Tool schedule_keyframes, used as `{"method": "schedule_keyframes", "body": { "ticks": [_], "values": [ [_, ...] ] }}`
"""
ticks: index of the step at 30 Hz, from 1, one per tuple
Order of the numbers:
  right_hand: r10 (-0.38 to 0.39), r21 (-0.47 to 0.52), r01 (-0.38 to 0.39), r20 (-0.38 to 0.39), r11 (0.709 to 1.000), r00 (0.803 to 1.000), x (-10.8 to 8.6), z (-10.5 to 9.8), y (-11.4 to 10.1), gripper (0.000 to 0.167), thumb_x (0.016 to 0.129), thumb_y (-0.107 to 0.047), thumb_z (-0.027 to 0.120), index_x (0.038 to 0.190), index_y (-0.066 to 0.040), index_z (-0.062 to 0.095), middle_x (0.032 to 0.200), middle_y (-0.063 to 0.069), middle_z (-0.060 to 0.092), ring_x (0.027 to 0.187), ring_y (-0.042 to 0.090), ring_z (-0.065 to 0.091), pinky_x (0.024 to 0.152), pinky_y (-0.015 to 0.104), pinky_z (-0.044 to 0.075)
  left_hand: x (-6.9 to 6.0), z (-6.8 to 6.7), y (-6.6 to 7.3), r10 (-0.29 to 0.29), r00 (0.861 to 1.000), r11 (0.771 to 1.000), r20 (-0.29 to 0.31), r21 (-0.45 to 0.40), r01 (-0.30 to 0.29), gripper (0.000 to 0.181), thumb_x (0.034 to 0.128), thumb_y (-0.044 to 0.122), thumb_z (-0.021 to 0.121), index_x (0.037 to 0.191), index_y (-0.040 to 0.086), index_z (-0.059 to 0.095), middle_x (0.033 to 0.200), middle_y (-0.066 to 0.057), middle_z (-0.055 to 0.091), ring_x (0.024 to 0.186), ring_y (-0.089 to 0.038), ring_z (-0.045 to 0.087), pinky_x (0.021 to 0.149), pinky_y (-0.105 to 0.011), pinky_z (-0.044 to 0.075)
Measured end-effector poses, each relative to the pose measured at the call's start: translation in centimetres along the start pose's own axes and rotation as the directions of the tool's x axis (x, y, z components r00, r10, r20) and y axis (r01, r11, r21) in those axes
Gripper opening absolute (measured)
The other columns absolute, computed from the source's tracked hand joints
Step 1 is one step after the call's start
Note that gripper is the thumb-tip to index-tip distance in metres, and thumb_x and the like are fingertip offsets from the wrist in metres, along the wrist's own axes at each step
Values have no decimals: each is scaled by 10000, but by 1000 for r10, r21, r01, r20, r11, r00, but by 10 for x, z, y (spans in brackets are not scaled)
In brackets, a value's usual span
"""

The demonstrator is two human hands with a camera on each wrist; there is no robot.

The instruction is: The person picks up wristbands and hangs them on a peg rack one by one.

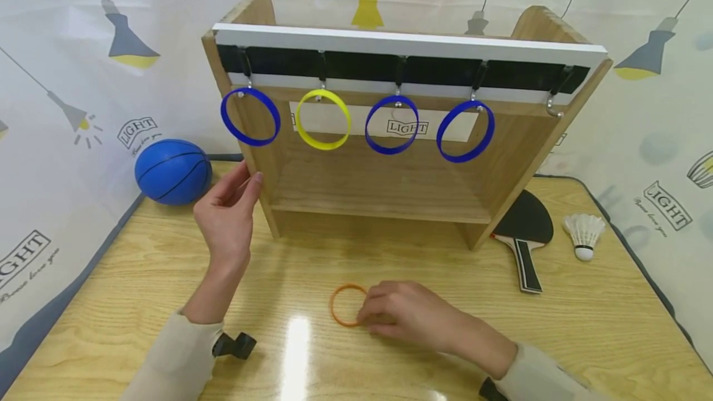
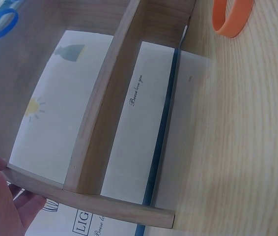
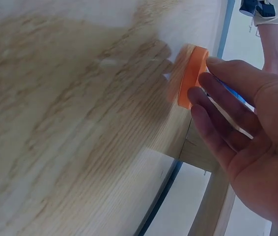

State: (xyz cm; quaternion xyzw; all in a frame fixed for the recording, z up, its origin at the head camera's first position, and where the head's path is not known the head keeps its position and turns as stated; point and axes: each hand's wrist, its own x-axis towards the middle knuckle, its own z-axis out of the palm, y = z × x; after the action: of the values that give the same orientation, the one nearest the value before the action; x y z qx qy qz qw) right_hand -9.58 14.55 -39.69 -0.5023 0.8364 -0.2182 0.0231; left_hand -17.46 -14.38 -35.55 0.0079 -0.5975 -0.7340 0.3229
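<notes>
An orange ring point(image 1: 332, 307) lies flat on the wooden table. My right hand point(image 1: 409, 314) is at its right edge; in the right wrist view the thumb and fingertips point(image 3: 194, 93) meet or nearly meet the ring point(image 3: 192, 78), loosely bent and spread, with no clear grip. My left hand point(image 1: 225, 215) holds the left side panel of a wooden rack point(image 1: 379, 181), thumb in front and fingers behind. Along the rack's top, hooks carry a blue ring point(image 1: 275, 117), a yellow ring point(image 1: 348, 121) and two more blue rings. The rightmost hook point(image 1: 553, 108) has no ring.
A blue ball point(image 1: 174, 172) sits left of the rack, near my left hand. To the right lie a black table-tennis paddle point(image 1: 526, 221) and a white shuttlecock point(image 1: 583, 235). A printed cloth point(image 1: 50, 159) stands behind and along the table's sides.
</notes>
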Motion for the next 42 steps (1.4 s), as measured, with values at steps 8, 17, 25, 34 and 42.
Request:
{"method": "schedule_keyframes", "body": {
  "ticks": [8,17,25,34,42],
  "values": [
    [11,-58,-10,16,998,1000,5,3,2,94,874,-158,768,965,-181,762,973,-97,665,884,-9,587,768,87,472,0,0,0,-5,1000,1000,1,0,5,300,811,90,812,1102,52,753,1060,-144,718,931,-209,710,785,-251,568],
    [61,-106,-56,53,993,997,9,7,5,50,884,-145,755,903,-190,746,923,-119,645,845,-4,563,710,103,479,0,0,0,-11,1000,1000,-4,-3,11,302,808,91,815,1100,51,753,1055,-142,719,922,-202,712,785,-251,568],
    [45,-71,-45,-5,996,999,8,4,4,53,886,-127,746,911,-173,742,909,-100,655,819,-10,574,712,81,470,1,0,-1,-4,1000,1000,-4,-4,4,300,805,88,816,1096,49,755,1054,-139,720,922,-202,712,782,-249,569],
    [118,181,-101,-87,978,989,3,-13,3,154,847,-75,774,981,-110,708,933,-56,656,815,54,626,705,156,533,1,0,0,-6,1000,1000,-4,-9,6,302,807,83,814,1100,47,752,1052,-146,719,925,-204,711,781,-251,569],
    [142,190,-107,-182,976,973,-4,-25,5,168,856,-63,763,1012,-102,714,923,-49,683,789,16,613,680,194,555,1,0,-1,2,1000,1000,-4,-4,-2,298,810,85,812,1100,46,752,1051,-145,720,923,-205,711,779,-250,569]
  ]
}}
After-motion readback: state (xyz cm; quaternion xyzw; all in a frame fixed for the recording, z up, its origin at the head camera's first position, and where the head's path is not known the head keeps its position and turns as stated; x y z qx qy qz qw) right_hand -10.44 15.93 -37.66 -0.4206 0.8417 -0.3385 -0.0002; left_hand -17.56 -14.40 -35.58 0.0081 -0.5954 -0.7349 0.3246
